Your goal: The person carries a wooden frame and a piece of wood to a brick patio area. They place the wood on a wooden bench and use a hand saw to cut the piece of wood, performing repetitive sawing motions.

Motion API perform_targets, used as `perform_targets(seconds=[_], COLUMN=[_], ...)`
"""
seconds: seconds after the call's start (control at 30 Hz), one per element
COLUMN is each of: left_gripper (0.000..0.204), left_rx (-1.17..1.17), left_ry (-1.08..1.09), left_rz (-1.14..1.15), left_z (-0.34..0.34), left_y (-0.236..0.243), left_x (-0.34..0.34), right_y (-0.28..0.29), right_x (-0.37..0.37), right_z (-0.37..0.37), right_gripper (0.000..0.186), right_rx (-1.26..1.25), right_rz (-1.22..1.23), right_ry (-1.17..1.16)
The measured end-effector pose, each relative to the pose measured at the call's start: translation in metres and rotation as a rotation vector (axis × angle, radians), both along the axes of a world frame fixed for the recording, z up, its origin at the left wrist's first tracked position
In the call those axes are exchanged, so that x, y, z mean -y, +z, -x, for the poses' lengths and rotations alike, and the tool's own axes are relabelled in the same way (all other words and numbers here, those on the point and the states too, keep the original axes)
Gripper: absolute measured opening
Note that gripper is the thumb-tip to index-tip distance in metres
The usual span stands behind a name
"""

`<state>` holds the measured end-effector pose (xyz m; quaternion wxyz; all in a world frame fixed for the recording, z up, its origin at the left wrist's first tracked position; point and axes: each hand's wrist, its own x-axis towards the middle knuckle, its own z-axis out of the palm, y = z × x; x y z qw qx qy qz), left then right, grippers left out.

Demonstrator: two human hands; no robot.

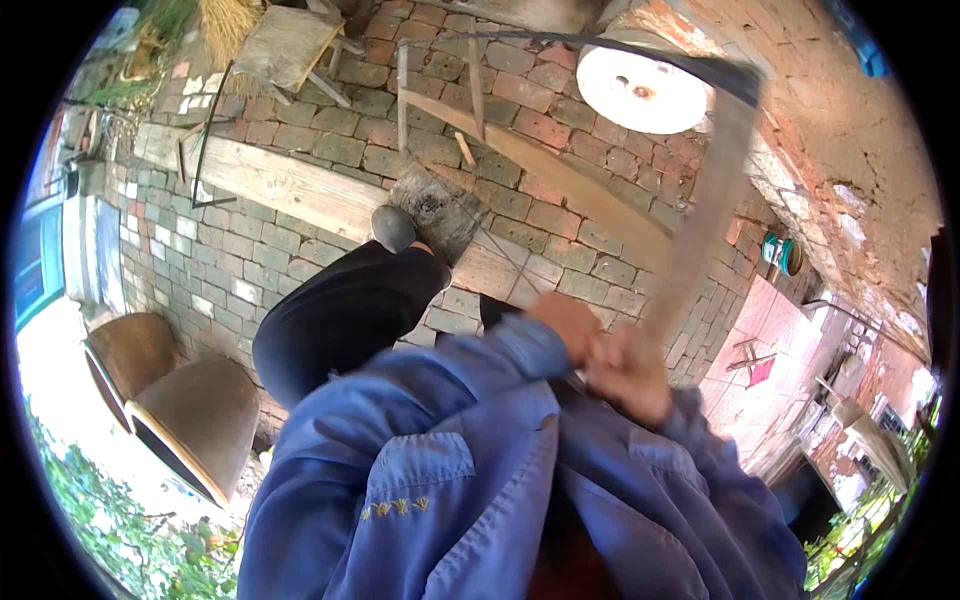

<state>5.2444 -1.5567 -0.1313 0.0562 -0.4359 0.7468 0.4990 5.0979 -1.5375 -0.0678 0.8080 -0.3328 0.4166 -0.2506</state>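
Observation:
Both of my hands are closed on the near end of a wooden frame saw, its end arm rising away to the upper right. My left hand sits beside my right hand, which wraps the lower end of that arm. Motion blurs the saw's near side. A dark tension band runs along its far side, and its thin blade slants past a weathered wood piece. That piece lies across a long pale plank. My shod foot presses on it. Whether the blade is in the wood, I cannot tell.
A small wooden stool and a straw broom stand at the far left. A white round disc lies by the wall, near a green tin. Two brown curved objects are at lower left. Brick paving surrounds the plank.

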Motion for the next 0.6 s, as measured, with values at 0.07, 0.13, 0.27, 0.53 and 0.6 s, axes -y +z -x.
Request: perform_targets(seconds=[0.07, 0.13, 0.27, 0.53, 0.6], left_gripper=[0.023, 0.022, 0.028, 0.037, 0.025], left_rx=[-0.079, -0.157, -0.008, 0.199, 0.239], left_ry=[-0.005, -0.034, 0.075, 0.022, 0.056], left_rz=[0.014, 0.054, 0.060, 0.002, -0.024], left_z=[0.028, 0.035, 0.008, -0.087, -0.046], left_y=[0.036, 0.043, 0.006, -0.131, -0.086], left_x=[-0.017, -0.013, 0.005, 0.046, 0.036], right_y=[0.040, 0.066, 0.011, -0.134, -0.096], right_x=[-0.011, -0.005, 0.013, 0.048, 0.039], right_z=[0.037, 0.042, -0.002, -0.089, -0.048], right_gripper=[0.032, 0.034, 0.027, 0.026, 0.027], right_rx=[0.019, 0.005, -0.027, 0.027, -0.056], right_rz=[-0.050, -0.194, -0.128, -0.120, -0.047], right_ry=[0.060, -0.002, -0.087, -0.050, 0.049])
